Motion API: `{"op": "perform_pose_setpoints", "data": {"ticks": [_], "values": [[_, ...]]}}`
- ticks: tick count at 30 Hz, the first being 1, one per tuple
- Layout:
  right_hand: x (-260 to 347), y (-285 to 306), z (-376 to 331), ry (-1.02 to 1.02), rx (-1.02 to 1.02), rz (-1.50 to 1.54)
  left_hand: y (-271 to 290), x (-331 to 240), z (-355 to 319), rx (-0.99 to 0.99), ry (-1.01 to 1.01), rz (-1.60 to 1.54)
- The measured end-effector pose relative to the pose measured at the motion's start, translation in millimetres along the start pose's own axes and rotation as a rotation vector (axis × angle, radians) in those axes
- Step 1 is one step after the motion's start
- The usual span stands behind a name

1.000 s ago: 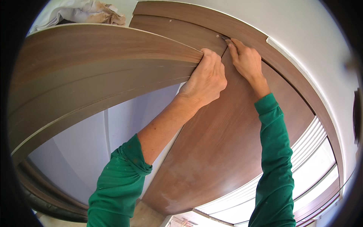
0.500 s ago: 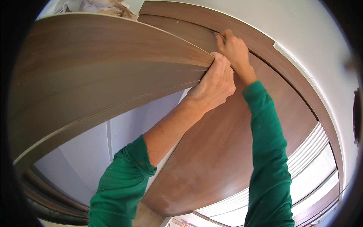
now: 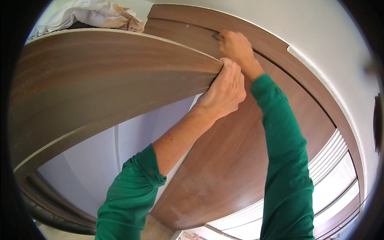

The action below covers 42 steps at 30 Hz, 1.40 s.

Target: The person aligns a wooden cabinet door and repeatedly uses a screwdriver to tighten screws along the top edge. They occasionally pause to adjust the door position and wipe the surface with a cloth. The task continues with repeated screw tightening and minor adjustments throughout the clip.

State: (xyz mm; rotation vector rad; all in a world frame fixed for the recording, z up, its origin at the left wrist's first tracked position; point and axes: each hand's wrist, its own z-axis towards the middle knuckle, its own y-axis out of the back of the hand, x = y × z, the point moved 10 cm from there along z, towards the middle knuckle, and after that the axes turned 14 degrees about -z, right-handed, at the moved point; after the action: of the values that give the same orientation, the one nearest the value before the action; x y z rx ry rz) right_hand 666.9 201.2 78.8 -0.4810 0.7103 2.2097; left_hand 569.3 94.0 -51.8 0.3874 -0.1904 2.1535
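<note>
Near me, a person's left hand [image 3: 225, 87] grips the end of a broad brown board [image 3: 104, 60], which spans the left side below a crumpled cloth [image 3: 96, 16]. The right hand [image 3: 237, 47] pinches a small dark tool [image 3: 216, 36] just under the brown top trim [image 3: 200, 17].

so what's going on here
A person in green sleeves has the left hand closed around the edge of a wood-grain panel. The right hand holds a small dark object, too small to identify, up by the seam under the brown top trim. A stained, crumpled cloth lies beyond the panel's upper edge.
</note>
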Motion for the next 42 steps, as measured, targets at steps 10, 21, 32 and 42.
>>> {"op": "perform_pose_setpoints", "data": {"ticks": [10,21,32,42], "values": [[14,-3,6,-0.034,0.020,0.091,7,5,-3,0.005,-0.004,-0.018],[-30,81,-88,-0.114,-0.120,0.413,-5,-3,-3,-0.014,0.021,-0.116],[-163,149,-243,-0.170,-0.398,0.148,-1,-1,-1,0.065,0.008,-0.178],[-176,121,-259,-0.124,-0.463,0.100,68,46,38,0.058,0.113,-0.550]]}}
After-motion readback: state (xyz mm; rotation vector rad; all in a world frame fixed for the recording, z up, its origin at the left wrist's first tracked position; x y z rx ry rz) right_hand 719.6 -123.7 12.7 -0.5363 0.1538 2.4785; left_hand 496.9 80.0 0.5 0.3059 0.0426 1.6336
